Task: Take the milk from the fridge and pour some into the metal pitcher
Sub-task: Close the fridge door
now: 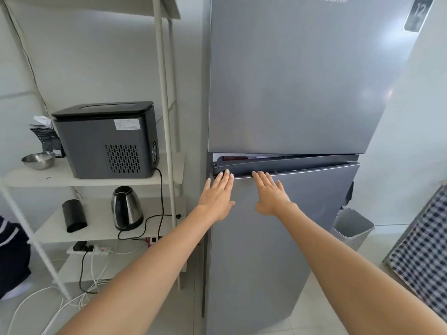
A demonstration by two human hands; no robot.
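Fingers [226, 176] of both hands lie straight, tips at the top edge of the fridge's lower door [278, 238], gripping nothing.

A grey two-door fridge [290, 81] fills the view. Both hands lie flat with straight fingers on its lower door [278, 250], left hand [217, 197] beside right hand [272, 195], fingertips at the door's top edge, which stands slightly ajar.

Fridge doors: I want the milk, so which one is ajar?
The lower door, under both hands; its top edge gapes, while the upper door sits flush.
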